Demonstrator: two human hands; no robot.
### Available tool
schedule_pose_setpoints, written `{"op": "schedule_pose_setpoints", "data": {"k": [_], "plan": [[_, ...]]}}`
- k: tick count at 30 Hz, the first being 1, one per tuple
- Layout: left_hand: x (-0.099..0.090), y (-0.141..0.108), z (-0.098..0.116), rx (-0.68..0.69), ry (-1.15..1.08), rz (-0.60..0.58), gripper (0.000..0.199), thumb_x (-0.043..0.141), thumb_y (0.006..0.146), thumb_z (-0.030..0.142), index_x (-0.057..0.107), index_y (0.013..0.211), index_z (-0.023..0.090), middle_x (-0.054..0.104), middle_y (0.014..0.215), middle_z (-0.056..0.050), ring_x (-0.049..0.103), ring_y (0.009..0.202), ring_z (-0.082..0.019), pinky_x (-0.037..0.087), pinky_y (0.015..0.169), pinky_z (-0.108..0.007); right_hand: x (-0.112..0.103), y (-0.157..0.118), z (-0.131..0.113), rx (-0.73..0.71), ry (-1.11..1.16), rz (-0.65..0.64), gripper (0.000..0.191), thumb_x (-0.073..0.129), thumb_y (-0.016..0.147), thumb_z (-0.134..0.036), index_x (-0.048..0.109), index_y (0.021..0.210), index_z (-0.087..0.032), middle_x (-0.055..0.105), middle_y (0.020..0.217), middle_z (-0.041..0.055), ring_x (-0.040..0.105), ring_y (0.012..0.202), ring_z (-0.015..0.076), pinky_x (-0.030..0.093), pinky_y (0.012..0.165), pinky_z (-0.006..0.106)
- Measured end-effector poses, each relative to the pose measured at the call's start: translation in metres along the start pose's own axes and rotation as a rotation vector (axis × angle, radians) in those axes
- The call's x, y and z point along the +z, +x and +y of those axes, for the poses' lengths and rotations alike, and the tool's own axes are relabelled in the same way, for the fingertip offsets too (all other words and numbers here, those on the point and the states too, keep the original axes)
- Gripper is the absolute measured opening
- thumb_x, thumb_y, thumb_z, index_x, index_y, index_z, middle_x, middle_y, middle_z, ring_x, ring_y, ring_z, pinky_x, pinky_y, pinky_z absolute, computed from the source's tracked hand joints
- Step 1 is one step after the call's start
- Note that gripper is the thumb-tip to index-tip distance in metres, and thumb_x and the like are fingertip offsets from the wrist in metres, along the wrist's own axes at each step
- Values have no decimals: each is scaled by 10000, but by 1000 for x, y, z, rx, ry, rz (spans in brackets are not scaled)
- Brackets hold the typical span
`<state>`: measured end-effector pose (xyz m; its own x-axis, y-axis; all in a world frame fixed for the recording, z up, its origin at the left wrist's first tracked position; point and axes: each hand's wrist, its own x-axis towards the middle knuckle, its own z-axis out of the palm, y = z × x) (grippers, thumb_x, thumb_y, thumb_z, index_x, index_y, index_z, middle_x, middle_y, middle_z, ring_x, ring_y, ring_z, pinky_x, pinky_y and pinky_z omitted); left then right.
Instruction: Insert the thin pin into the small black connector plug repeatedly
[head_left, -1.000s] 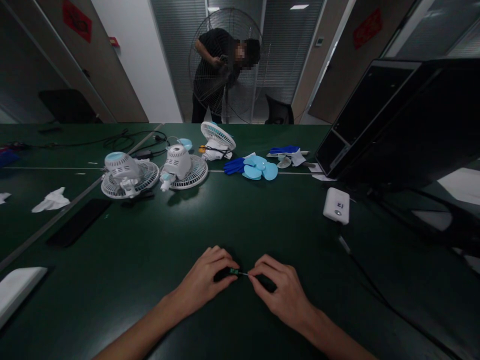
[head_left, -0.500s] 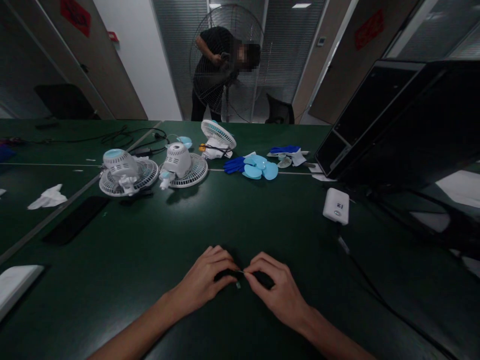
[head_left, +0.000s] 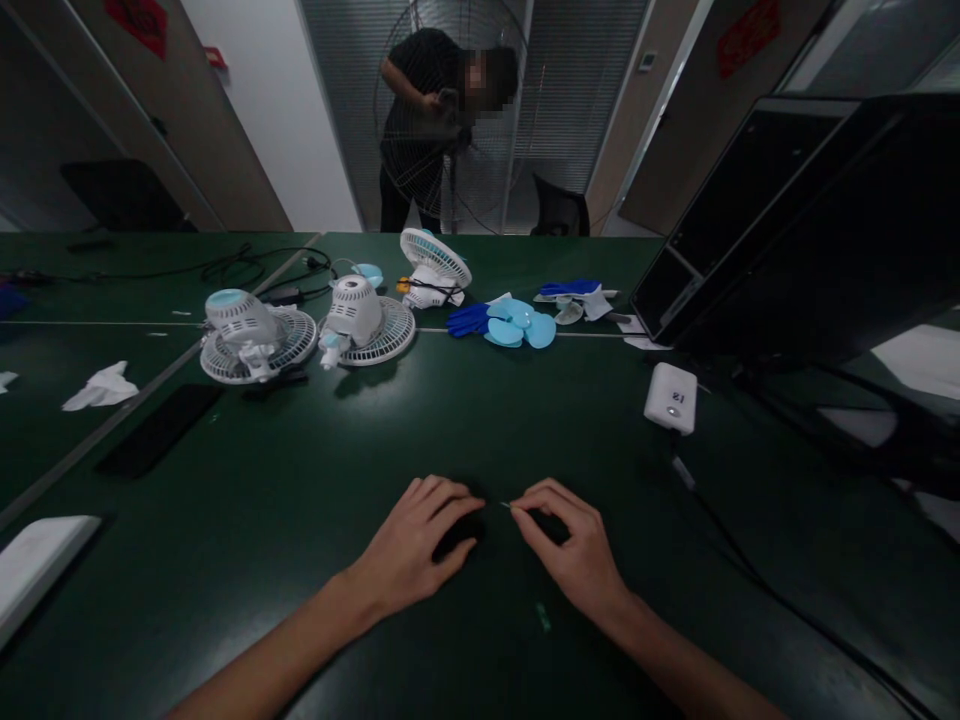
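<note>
My right hand (head_left: 574, 545) pinches a small, thin, pale sliver (head_left: 505, 505) between thumb and forefinger, too tiny to name. Its free end points left toward my left hand (head_left: 424, 540). That hand rests over the green table (head_left: 420, 660) with thumb and forefinger spread apart and nothing between them. A short gap separates its forefinger from the sliver. Closer to me, below the right hand, a small green translucent scrap (head_left: 543, 617) lies on the tabletop, touched by neither hand.
White fan parts (head_left: 259, 340) and another fan head (head_left: 360, 325) lie at the left back, near a tilted fan (head_left: 431, 270). Light-blue blades (head_left: 521, 323) rest by blue gloves (head_left: 469, 320). A white box (head_left: 671, 398) with a cable and a black monitor (head_left: 810, 230) stand right. Beyond, a person (head_left: 427, 110) bends behind a large fan.
My hands have parted: the left forefinger has come off the sliver, which stays in my right hand. The green scrap has shifted from beside my left thumb rightward and toward me.
</note>
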<state>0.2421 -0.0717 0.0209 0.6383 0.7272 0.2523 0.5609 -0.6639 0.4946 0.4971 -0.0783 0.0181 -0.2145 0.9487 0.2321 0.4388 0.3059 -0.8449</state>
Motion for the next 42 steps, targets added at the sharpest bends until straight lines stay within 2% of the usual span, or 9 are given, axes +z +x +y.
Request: {"op": "schedule_pose_setpoints", "data": {"k": [4, 7, 10, 13, 19, 25, 28, 35, 42], "plan": [[18, -3, 32, 402, 82, -74, 341, 542, 1034, 228, 626, 1363, 198, 724, 1293, -50, 604, 1221, -209, 428, 1022, -380, 0, 2, 4, 20, 63, 108, 129, 649, 994, -265, 727, 898, -228, 706, 898, 46, 683, 830, 212, 510, 728, 326], [31, -2, 44, 522, 92, -152, 337, 504, 1069, 251, 625, 1375, 176, 706, 1373, -23, 586, 1280, -176, 412, 1078, -341, -1, 2, 6, 26, 80, 125, 150, 641, 1000, -280, 721, 887, -224, 702, 886, 49, 678, 818, 211, 511, 718, 329], [32, -1, 37, 481, 117, -175, 330, 502, 1066, 205, 645, 1363, 187, 709, 1374, -33, 587, 1294, -178, 399, 1127, -342, -2, 0, 7, 28, 77, 124, 152, 644, 997, -280, 721, 878, -224, 698, 877, 45, 670, 810, 208, 503, 716, 331], [19, -2, 14, 419, 132, -155, 372, 495, 1053, 153, 630, 1396, 202, 725, 1338, -60, 585, 1316, -205, 405, 1149, -385, -5, -1, 8, 35, 76, 104, 144, 647, 997, -286, 732, 896, -227, 701, 889, 42, 664, 803, 204, 503, 707, 327], [-25, -17, -50, 189, 165, -118, 449, 433, 1048, 92, 613, 1434, 231, 697, 1383, -87, 551, 1384, -234, 471, 1141, -425, -8, -1, 6, 100, 85, 20, 162, 629, 1011, -318, 752, 949, -233, 707, 939, 46, 667, 830, 206, 520, 721, 330], [-67, -50, -124, -43, 202, 16, 395, 420, 1064, 167, 711, 1320, 243, 718, 1342, -71, 584, 1353, -234, 496, 1144, -438, -9, 1, 2, 108, 92, 12, 163, 630, 1006, -320, 757, 948, -237, 709, 929, 39, 670, 826, 204, 531, 719, 328], [-78, -62, -147, -164, 198, 87, 376, 432, 1062, 242, 750, 1264, 249, 728, 1326, -78, 606, 1332, -248, 497, 1140, -446, -9, 1, 1, 101, 93, 18, 154, 632, 1004, -305, 756, 946, -235, 707, 927, 38, 672, 826, 203, 535, 722, 330], [-85, -62, -145, -222, 268, 130, 332, 525, 1035, 322, 755, 1269, 269, 760, 1273, -99, 610, 1310, -301, 408, 1146, -533, -8, 1, 5, 112, 91, -1, 153, 630, 1008, -311, 750, 946, -237, 709, 953, 44, 681, 841, 207, 543, 730, 332], [-85, -62, -139, -198, 269, 106, 308, 569, 1019, 322, 752, 1263, 282, 787, 1175, -80, 667, 1166, -273, 430, 1066, -467, -8, 2, 4, 113, 86, 2, 145, 632, 1002, -303, 747, 943, -237, 711, 933, 37, 675, 822, 205, 518, 715, 329]]}}
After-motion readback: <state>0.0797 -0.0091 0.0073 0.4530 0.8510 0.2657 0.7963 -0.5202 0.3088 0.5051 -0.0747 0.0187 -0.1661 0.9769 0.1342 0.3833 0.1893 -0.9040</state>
